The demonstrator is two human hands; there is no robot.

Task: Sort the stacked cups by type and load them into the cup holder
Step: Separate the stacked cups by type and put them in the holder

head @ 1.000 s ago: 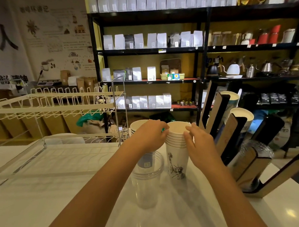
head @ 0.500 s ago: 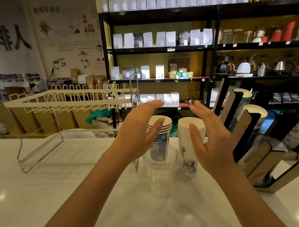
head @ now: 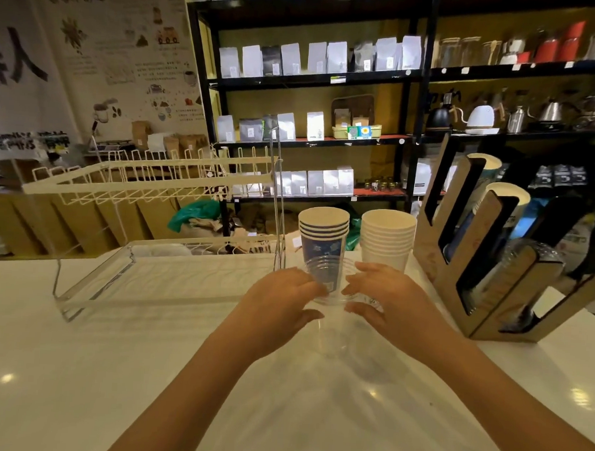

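Note:
A stack of clear plastic cups [head: 330, 312] stands on the white counter [head: 78, 369]. My left hand [head: 279, 303] and my right hand [head: 385, 297] close around its rim from either side, fingers touching it. Just behind stand a stack of blue-printed paper cups [head: 323, 236] and, to its right, a stack of white paper cups [head: 387, 239]. The wooden cup holder [head: 511, 303] leans at the right, with white paper cups in its back slots and clear cups in a front slot.
A white wire dish rack [head: 148, 184] over a clear tray [head: 116, 285] occupies the counter's left. A thin metal post [head: 280, 204] rises beside the blue cups. Black shelves [head: 312, 79] with bags and kettles stand behind the counter.
Both hands let go of the white paper cup stack, rose open above the stacks, then came down and closed around the rim of the clear cup stack in front.

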